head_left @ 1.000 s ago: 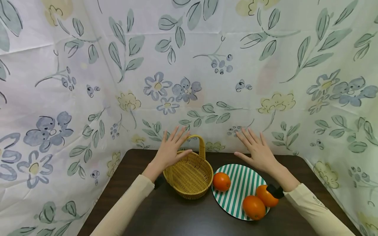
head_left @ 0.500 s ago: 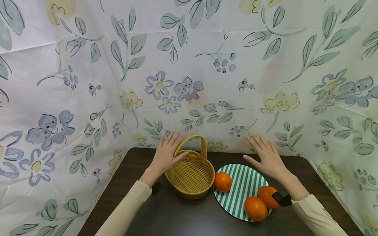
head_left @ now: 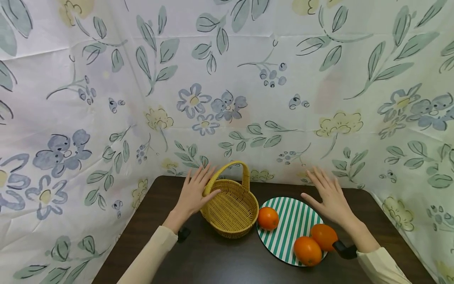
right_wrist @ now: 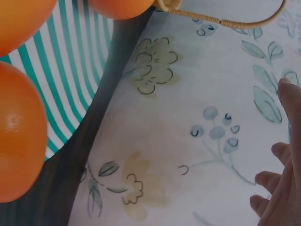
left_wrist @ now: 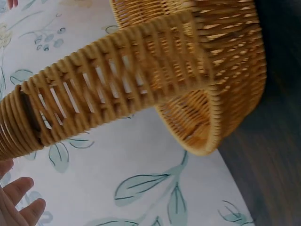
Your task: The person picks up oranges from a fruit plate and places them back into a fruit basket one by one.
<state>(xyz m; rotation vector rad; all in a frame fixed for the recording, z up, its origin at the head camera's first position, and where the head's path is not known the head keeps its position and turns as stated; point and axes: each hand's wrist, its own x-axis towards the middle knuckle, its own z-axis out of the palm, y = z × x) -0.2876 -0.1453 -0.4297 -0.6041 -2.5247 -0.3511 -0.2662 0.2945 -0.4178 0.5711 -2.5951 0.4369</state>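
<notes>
And here in the head view everything is read off the basket (head_left: pixel 232 233), a yellow wicker one standing on the dark surface (head_left: pixel 213 266) with its handle (head_left: pixel 246 176) arched up. Look to the basket's left: there's the left hand (head_left: pixel 193 192), fingers spread, thumb reaching out across the basket's rim, though whether it touches you cannot tell. Well over to the basket's right, the right hand (head_left: pixel 330 197) is spread too, thumb out, gripping nothing. Between that hand and the basket, the striped plate (head_left: pixel 289 221) lies just beside the wicker, and what a bright trio it carries! The first orange (head_left: pixel 268 218) sits at the edge nearest the basket; the second orange (head_left: pixel 307 251) and third orange (head_left: pixel 323 236) huddle together on the side away from it. Behind the basket, floral cloth (head_left: pixel 227 83) hangs. Over to the left wrist view: the basket's woven handle sweeps across, large and close, a few left fingertips apart from one another beside it, contact impossible to judge. And the right wrist view: oranges on the green-and-white stripes, a thin sliver of basket handle beyond them, and the right hand well apart from the basket, thumb and fingers separated, no fruit in its grasp.
</notes>
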